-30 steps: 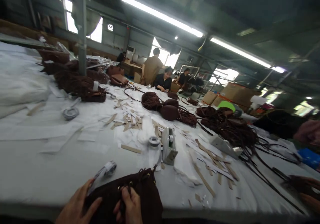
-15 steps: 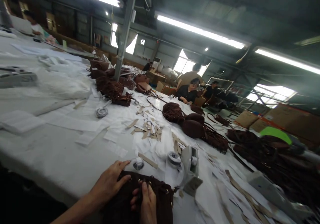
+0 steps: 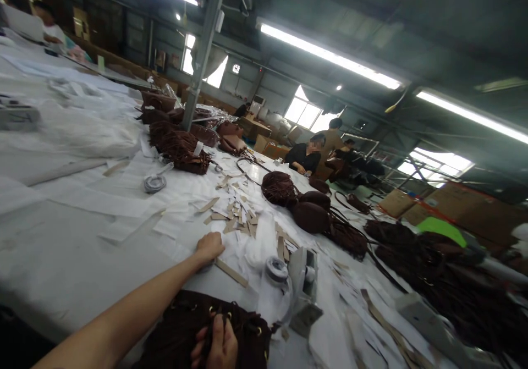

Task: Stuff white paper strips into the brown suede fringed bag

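Dark brown suede drawstring bag (image 3: pixel 193 328) at bottom centre of frame, on the near edge of the white-covered table (image 3: pixel 61 248). Right hand (image 3: pixel 216 347) has its fingers closed on the gathered mouth by the metal eyelets. Left hand (image 3: pixel 209 247), arm stretched toward frame centre, is curled knuckles-up on the table beside a tan card strip (image 3: pixel 231 273); cannot tell what it grips, if anything.

Bag looks soft, limp and light; best held at the eyelet rim. Right of the left hand: roll of tape (image 3: pixel 276 270) and grey tape dispenser (image 3: pixel 303 289). Beyond, scattered tan offcuts (image 3: pixel 237 218) and more brown fringed bags (image 3: pixel 280 187); a seated co-worker (image 3: pixel 305 157) further back
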`<state>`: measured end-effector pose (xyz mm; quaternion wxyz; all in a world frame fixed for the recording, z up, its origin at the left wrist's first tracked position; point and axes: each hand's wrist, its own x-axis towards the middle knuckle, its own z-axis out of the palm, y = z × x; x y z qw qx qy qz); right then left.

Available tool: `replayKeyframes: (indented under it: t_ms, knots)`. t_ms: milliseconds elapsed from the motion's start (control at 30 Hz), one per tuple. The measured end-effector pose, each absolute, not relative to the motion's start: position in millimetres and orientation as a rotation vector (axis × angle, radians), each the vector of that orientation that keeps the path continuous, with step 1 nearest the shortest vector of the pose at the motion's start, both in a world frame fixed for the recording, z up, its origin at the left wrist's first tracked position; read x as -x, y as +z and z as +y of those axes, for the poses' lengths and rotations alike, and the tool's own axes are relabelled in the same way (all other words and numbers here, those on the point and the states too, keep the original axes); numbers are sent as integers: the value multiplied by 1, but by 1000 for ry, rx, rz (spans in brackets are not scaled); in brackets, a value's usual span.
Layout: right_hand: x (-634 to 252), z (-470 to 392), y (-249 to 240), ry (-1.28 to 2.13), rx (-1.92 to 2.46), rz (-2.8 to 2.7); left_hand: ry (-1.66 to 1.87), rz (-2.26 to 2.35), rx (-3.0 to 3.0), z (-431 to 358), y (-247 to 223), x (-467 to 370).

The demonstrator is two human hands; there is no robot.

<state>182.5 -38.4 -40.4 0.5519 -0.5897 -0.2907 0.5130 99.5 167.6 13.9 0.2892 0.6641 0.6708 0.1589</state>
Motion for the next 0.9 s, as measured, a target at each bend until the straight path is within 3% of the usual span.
replayKeyframes:
  t_ms: [433, 900]
  knots:
    - [-182, -41, -46, 1154, 1397, -724, 431, 1824, -1737, 177, 3, -104]
    - [-184, -44, -39, 1217, 1252, -625, 1213, 1693, -1751, 140, 61, -2]
